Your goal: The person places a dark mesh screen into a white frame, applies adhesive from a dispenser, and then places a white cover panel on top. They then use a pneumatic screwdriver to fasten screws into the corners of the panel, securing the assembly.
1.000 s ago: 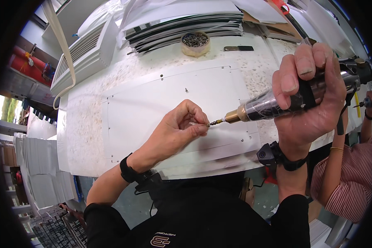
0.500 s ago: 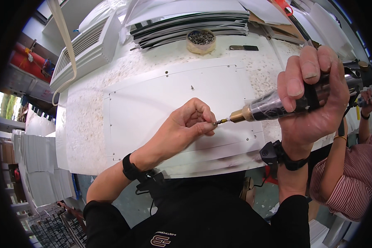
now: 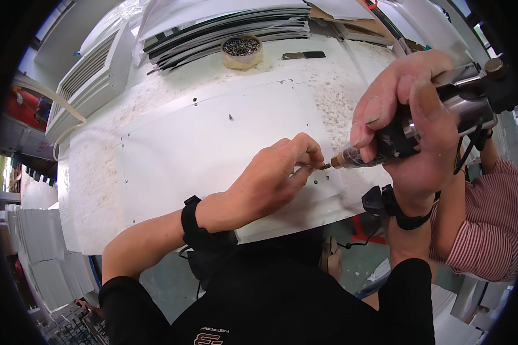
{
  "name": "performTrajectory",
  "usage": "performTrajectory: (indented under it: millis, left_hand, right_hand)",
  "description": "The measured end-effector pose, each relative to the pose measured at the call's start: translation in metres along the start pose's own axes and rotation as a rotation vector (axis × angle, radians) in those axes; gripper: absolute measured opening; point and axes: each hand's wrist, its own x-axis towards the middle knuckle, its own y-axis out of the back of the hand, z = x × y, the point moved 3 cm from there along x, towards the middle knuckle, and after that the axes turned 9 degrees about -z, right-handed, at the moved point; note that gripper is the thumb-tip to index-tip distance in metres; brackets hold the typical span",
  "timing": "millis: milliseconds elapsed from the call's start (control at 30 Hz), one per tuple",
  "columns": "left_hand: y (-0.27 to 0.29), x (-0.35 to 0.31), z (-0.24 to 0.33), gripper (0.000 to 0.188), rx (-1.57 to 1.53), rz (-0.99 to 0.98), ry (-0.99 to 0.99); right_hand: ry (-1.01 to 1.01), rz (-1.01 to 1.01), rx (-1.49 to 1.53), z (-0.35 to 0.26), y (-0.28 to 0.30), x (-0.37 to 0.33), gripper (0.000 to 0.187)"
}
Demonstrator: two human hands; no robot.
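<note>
My right hand (image 3: 423, 115) is wrapped around a power screwdriver (image 3: 351, 157) held at a slant, its bit pointing left and down. At the bit's tip, the thumb and fingers of my left hand (image 3: 270, 178) pinch a small screw (image 3: 323, 168), partly hidden by the fingertips. Both hands are over the right part of a white panel (image 3: 184, 161), which has small screws or holes along its edges. One loose screw (image 3: 231, 117) lies on the panel beyond my left hand.
A round tub of screws (image 3: 242, 60) stands at the back, with a dark-ended flat tool (image 3: 304, 56) beside it. Behind are stacked sheets (image 3: 230, 31); a louvred white frame (image 3: 92, 80) is at the left. A co-worker's striped sleeve (image 3: 489, 230) shows close at right.
The view has shifted, so the table sits further left. Both hands have moved right and nearer the panel's right edge, keeping the screw at the bit.
</note>
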Motion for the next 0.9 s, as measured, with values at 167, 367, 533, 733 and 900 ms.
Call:
performTrajectory:
  millis: [167, 367, 533, 733, 900]
  left_hand:
    - [-0.004, 0.004, -0.002, 0.022, 0.052, -0.012, 0.001]
    - [-0.004, 0.004, 0.000, 0.020, 0.045, -0.009, -0.027]
    - [0.002, 0.003, 0.009, 0.020, 0.127, -0.048, 0.017]
    - [0.002, 0.005, 0.004, 0.021, 0.088, -0.076, 0.036]
    - [0.001, 0.004, -0.005, 0.023, 0.086, -0.076, -0.013]
  right_hand:
    - [0.054, 0.093, 0.005, -0.016, -0.029, 0.003, 0.028]
    - [-0.029, -0.067, -0.127, -0.010, -0.008, -0.002, 0.031]
    - [-0.081, -0.069, -0.152, -0.006, -0.010, -0.003, 0.031]
    - [-0.167, -0.046, -0.190, -0.001, -0.015, -0.006, 0.032]
    - [-0.240, -0.105, -0.253, 0.001, -0.020, -0.008, 0.034]
